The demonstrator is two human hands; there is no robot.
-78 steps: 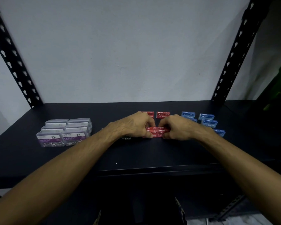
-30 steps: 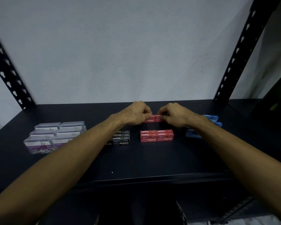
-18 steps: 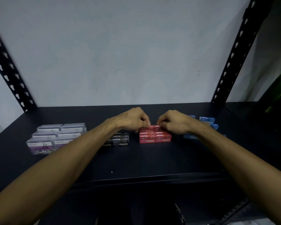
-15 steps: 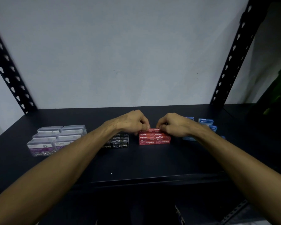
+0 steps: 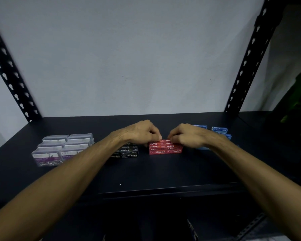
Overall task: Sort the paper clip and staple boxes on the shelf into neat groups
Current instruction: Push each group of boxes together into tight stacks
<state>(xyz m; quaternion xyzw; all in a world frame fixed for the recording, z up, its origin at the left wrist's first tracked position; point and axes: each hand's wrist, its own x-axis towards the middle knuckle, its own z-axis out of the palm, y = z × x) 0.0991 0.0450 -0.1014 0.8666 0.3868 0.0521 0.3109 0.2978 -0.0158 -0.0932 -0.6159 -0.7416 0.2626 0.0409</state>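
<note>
I see both hands mid-frame — left hand (image 5: 139,132) and right hand (image 5: 186,136) fingertips pinching the red staple boxes (image 5: 165,147) — on the shelf (image 5: 163,171).

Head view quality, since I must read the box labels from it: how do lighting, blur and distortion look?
Head view: dim; the dark shelf swallows detail. "Staples" reads on the red staple boxes; paper clip boxes print is soft. Wide-angle bends the uprights outward, edges slightly smeared.

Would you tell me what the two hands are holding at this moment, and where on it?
Both hands' fingers pinch the back row of the red staple boxes: the left hand at its left part, the right hand at its right part. Nothing is lifted.
</note>
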